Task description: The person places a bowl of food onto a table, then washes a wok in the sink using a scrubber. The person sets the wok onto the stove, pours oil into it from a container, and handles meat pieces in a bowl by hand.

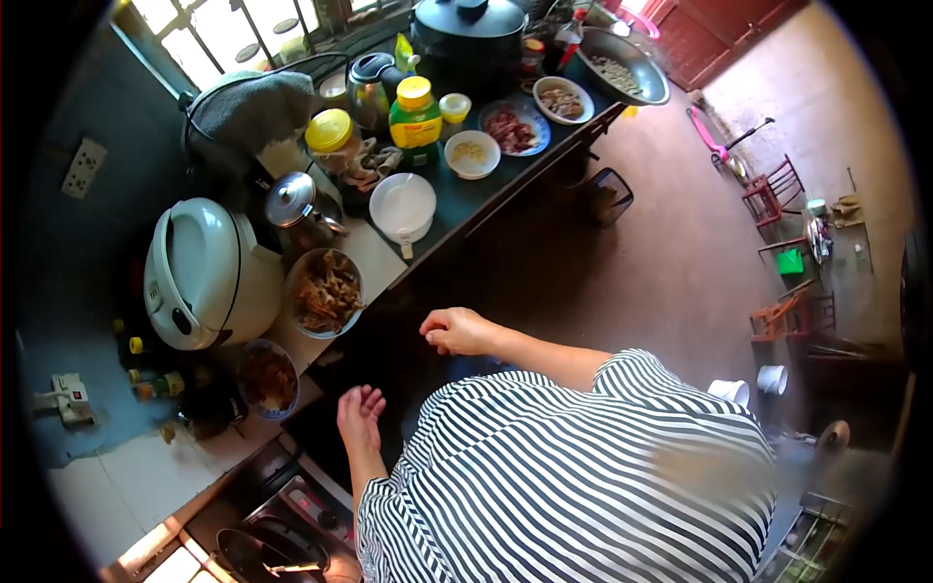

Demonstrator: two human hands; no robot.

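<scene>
My left hand is held in the air in front of the counter edge, palm inward, fingers loosely bent and apart, with nothing in it. It is nearest to a glass bowl of reddish-brown food. My right hand hovers over the dark gap beside the counter, its fingers curled in with nothing visible in them. Closest to it are a bowl of brown, bony-looking pieces and a white bowl with a handle. Neither hand touches anything.
A white rice cooker, a metal kettle, yellow-lidded jars, a plate of raw meat and a large black pot crowd the counter. A stove with a wok is at lower left. A bin stands on the floor.
</scene>
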